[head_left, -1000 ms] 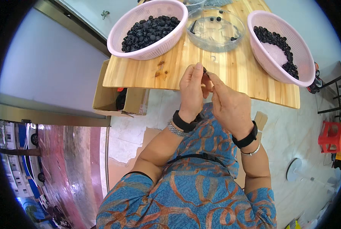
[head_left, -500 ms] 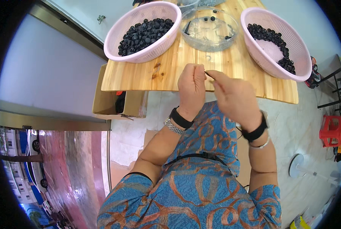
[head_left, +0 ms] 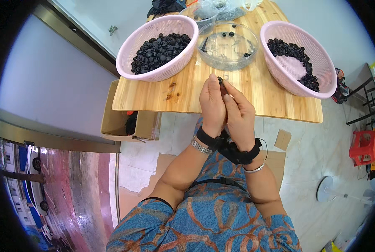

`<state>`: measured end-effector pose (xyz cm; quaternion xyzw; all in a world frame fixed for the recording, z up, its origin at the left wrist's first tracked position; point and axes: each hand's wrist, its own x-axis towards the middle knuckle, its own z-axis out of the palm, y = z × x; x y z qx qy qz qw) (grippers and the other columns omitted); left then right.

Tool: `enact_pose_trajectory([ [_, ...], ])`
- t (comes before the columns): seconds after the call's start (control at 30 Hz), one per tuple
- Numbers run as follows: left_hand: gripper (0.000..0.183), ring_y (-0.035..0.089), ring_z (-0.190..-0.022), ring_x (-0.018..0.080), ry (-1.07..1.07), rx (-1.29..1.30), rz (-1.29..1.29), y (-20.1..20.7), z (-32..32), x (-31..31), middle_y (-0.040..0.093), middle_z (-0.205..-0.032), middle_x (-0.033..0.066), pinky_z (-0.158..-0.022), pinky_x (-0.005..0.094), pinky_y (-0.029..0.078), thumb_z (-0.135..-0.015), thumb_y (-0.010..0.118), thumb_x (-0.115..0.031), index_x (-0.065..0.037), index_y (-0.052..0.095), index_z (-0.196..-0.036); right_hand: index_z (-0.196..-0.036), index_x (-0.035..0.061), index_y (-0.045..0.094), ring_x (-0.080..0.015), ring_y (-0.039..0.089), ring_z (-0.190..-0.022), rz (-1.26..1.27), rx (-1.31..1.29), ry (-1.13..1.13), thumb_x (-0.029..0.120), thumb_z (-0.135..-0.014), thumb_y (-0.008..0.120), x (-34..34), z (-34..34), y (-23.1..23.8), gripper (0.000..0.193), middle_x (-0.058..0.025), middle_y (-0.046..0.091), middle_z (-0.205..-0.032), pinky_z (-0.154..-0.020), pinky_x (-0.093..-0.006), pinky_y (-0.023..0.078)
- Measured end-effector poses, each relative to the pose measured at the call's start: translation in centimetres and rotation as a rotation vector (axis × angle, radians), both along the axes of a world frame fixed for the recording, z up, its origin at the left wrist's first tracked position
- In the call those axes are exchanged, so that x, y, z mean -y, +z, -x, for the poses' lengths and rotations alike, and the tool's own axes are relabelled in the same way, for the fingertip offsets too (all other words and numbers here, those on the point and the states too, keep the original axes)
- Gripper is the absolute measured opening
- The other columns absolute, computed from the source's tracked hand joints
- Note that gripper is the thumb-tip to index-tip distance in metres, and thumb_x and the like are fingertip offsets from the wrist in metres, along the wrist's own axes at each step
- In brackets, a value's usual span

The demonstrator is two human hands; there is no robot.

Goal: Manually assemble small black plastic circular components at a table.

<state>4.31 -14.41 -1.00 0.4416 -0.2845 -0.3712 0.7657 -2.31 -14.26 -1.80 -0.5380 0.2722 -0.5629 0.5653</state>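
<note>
My left hand (head_left: 212, 107) and my right hand (head_left: 241, 117) meet above the near edge of the wooden table (head_left: 154, 94). Between their fingertips is a small black plastic piece (head_left: 220, 80), pinched from both sides; the fingers hide most of it. To the far left, a pink basket (head_left: 173, 72) holds a heap of black round caps (head_left: 161, 52). On the far right, another pink basket (head_left: 275, 72) has a band of small black ring-like parts (head_left: 294, 52). A clear round tray (head_left: 227, 64) between them contains several little black pieces and clear scraps.
Behind the tray stand a clear tub (head_left: 206, 14) and some plastic bags (head_left: 231, 14). An open cardboard box (head_left: 149, 126) sits below the table's left side. A red stool (head_left: 362, 147) and a white round-based stand (head_left: 324, 188) are on the floor at right.
My right hand has come in closer to my left, and its wrist now sits beside the left wrist. The black piece shows more between the fingertips. The whole view has shifted slightly.
</note>
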Motion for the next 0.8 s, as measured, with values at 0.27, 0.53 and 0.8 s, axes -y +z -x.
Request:
enact_pose_trajectory([
  [0.27, 0.034, 0.038, -0.050, 0.0049, -0.033, 0.238, -0.121, -0.7, -0.5, -1.1, 0.042, -0.061, -0.0028, -0.044, 0.0217, 0.033, -0.097, 0.035, -0.031, -0.006, 0.045, -0.075, -0.105, 0.0086, 0.061, -0.0312, 0.060, -0.059, 0.538, -0.889, -0.143, 0.014, -0.082, 0.053, 0.9, 3.9, 5.1, 0.025, -0.0111, 0.064, -0.071, -0.051, -0.0379, 0.047],
  [0.53, 0.037, 0.036, -0.053, 0.0055, 0.096, 0.126, -0.042, -0.8, 0.4, 0.1, 0.041, -0.061, -0.0033, -0.046, 0.0214, 0.032, -0.097, 0.034, -0.032, -0.006, 0.046, -0.073, -0.110, 0.0013, 0.057, -0.0271, 0.065, -0.075, 0.270, -0.344, -0.143, 0.007, -0.085, 0.049, 0.4, 0.8, 0.6, 0.027, -0.0197, 0.063, -0.084, -0.066, -0.0309, 0.050],
  [0.8, 0.041, 0.035, -0.049, 0.0051, -0.137, -0.332, -0.135, 0.4, -0.9, -0.4, 0.038, -0.058, -0.0052, -0.042, 0.0191, 0.029, -0.096, 0.033, -0.039, -0.012, 0.043, -0.067, -0.113, -0.0041, 0.055, -0.0111, 0.057, -0.090, -0.161, 0.058, 0.119, 0.002, -0.089, 0.047, 0.2, 0.5, 0.3, 0.027, -0.0092, 0.062, -0.102, -0.077, -0.0209, 0.046],
])
